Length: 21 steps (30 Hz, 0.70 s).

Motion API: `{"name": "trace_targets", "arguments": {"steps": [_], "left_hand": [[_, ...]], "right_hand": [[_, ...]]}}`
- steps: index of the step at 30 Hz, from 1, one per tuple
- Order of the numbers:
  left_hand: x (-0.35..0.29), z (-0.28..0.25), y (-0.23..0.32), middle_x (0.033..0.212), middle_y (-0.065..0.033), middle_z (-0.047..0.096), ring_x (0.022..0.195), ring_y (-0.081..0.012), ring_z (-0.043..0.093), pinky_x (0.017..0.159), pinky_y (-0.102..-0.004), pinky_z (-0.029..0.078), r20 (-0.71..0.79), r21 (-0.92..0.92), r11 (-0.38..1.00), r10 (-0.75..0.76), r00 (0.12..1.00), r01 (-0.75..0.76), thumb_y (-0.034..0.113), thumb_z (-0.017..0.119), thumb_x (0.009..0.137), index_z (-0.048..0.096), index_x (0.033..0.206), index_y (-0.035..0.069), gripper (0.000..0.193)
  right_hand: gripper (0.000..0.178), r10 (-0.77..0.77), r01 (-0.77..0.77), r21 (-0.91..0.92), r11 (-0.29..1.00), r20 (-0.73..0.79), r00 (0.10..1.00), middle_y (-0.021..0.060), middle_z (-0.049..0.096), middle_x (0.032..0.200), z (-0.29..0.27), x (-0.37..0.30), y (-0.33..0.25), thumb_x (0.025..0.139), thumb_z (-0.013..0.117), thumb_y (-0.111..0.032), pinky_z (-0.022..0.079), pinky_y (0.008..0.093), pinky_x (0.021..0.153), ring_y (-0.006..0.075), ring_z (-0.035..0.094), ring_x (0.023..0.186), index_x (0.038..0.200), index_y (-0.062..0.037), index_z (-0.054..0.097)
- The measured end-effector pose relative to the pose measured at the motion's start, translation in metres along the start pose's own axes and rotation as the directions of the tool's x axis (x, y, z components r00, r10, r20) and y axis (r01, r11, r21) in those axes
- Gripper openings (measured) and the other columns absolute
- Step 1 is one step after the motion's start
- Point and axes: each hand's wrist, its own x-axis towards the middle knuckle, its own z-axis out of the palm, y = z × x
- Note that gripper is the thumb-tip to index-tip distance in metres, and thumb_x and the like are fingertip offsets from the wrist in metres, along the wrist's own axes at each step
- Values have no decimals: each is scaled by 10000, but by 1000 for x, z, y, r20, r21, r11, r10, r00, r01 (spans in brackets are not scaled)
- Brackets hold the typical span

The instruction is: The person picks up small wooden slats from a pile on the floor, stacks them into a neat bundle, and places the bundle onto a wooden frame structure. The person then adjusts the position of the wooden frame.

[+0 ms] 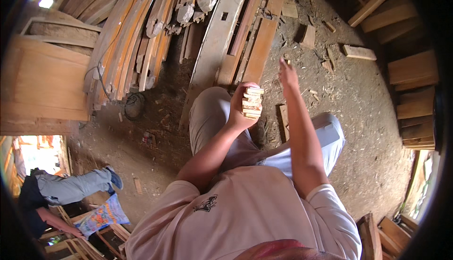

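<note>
My left hand (239, 109) is wrapped round a stack of short, pale wooden strips (252, 103), held over my left thigh with their cut ends showing. To its right and farther forward, my right hand (288, 77) reaches out over the dirt floor with its fingers drawn together. A small pale bit shows at those fingertips, too small to name. Between my knees a pale piece of wood (284, 118) lies on the ground, partly behind my right forearm. Long wooden boards (261, 48) run away from me just beyond my left hand.
Carved wooden posts (127, 48) are piled at the far left, near a wooden panel (45, 78). Offcuts (359, 52) litter the dirt floor (363, 165). Wooden blocks (413, 71) are stacked along the right. Another person (71, 187) is at lower left beside a printed sack (106, 215).
</note>
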Motion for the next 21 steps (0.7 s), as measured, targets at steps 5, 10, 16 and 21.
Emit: {"name": "trace_targets", "arguments": {"steps": [5, 10, 16, 21], "left_hand": [[-1, -1, -3, 1172, -111, 628, 1064, -222, 653, 913, -339, 529, 0, -28, 988, -152, 988, 152, -30, 776, 752, 538, 1333, 26, 631], [-2, -4, 3, 1246, -121, 627, 1129, -251, 655, 957, -363, 538, 64, -121, 978, -165, 984, 172, -13, 790, 748, 491, 1450, 29, 765], [-6, -5, -10, 1269, -110, 643, 1184, -241, 653, 984, -358, 522, 60, -123, 987, -99, 993, 106, -22, 779, 756, 578, 1348, 40, 628], [-1, 2, 0, 1209, -115, 655, 1137, -278, 667, 955, -367, 522, 28, -169, 973, -152, 988, 155, -1, 781, 772, 623, 1237, 48, 493]], "right_hand": [[802, -687, 706, 200, 680, 510, 518, 144, 583, 1456, -29, -188, -147, 860, 832, -438, 413, 438, 1147, 282, 499, 1423, 1471, -33, 507], [710, -639, 960, -189, 205, 717, 278, 164, 605, 1431, -28, -250, -201, 716, 824, -39, 509, 493, 1096, 382, 589, 1326, 1393, -118, 627], [370, -462, 995, -97, 4, 883, 88, 128, 760, 1149, -4, -226, -239, 807, 614, 33, 600, 427, 918, 324, 730, 1063, 1119, -79, 778], [339, -309, 999, -8, -34, 951, -3, 122, 775, 1078, -1, -212, -242, 799, 621, 22, 593, 448, 899, 327, 729, 1050, 1088, -62, 778]]}}
